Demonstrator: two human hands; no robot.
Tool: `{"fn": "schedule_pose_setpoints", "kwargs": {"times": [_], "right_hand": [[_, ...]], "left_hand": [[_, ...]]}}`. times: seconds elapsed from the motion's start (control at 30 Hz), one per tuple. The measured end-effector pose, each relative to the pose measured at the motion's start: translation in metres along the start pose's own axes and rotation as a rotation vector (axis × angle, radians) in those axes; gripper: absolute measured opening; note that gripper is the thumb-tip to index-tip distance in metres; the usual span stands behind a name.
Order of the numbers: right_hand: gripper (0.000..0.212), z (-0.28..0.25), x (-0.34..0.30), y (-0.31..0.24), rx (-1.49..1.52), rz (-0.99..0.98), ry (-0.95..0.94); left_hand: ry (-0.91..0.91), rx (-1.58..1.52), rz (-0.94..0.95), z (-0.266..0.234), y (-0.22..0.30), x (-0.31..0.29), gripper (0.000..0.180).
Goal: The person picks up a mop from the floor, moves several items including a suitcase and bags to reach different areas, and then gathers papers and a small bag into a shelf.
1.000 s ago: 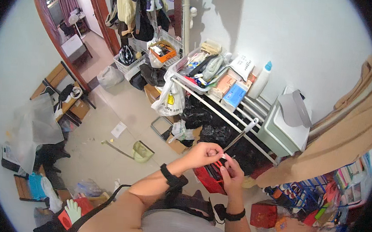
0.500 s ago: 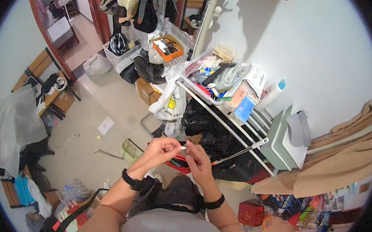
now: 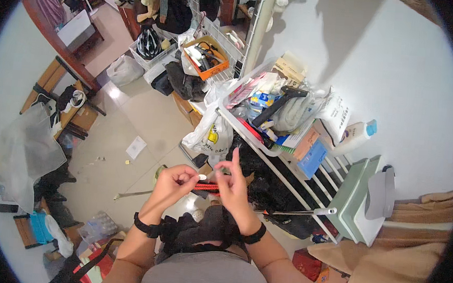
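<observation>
My left hand (image 3: 175,182) is closed in a pinch, thumb against fingers, on a small white oval piece (image 3: 202,177) whose kind I cannot make out. Just to its right, my right hand (image 3: 232,188) is raised with the index finger stretched up and the thumb apart. Nothing shows in its grip, though some of its fingertips are smeared by motion. A narrow gap separates the two hands. Below and between them, a red braided strip (image 3: 205,187) shows partly, and a black band sits on each wrist.
A white metal rack (image 3: 281,185) on the right bears a clear plastic bin (image 3: 227,115) of packets and a hammer-like tool, plus a green box (image 3: 353,198). A white plastic bag (image 3: 209,135) hangs at its corner. Wooden chairs (image 3: 52,84) stand left; a paper (image 3: 136,148) lies on the floor.
My right hand has drawn away from the white piece and its index finger has risen. My left hand has shifted left, keeping the piece. The view has turned slightly.
</observation>
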State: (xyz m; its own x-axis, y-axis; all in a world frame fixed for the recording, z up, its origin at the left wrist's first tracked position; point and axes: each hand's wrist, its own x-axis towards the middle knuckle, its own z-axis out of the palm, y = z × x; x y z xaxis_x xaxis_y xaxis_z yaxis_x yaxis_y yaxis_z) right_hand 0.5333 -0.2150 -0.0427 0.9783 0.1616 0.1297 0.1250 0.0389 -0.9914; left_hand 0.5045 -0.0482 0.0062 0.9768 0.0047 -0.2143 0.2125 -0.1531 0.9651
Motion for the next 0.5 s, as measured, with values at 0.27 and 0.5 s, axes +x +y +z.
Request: {"fn": "schedule_pose_setpoints", "kwargs": {"times": [0.27, 0.5], "right_hand": [[0.012, -0.002, 0.075, 0.000, -0.041, -0.205, -0.308], [0.007, 0.013, 0.079, 0.013, 0.037, -0.018, -0.272]], "left_hand": [[0.108, 0.044, -0.082, -0.010, 0.007, 0.043, 0.003], [0.165, -0.045, -0.150, -0.015, 0.008, 0.056, 0.009]]}}
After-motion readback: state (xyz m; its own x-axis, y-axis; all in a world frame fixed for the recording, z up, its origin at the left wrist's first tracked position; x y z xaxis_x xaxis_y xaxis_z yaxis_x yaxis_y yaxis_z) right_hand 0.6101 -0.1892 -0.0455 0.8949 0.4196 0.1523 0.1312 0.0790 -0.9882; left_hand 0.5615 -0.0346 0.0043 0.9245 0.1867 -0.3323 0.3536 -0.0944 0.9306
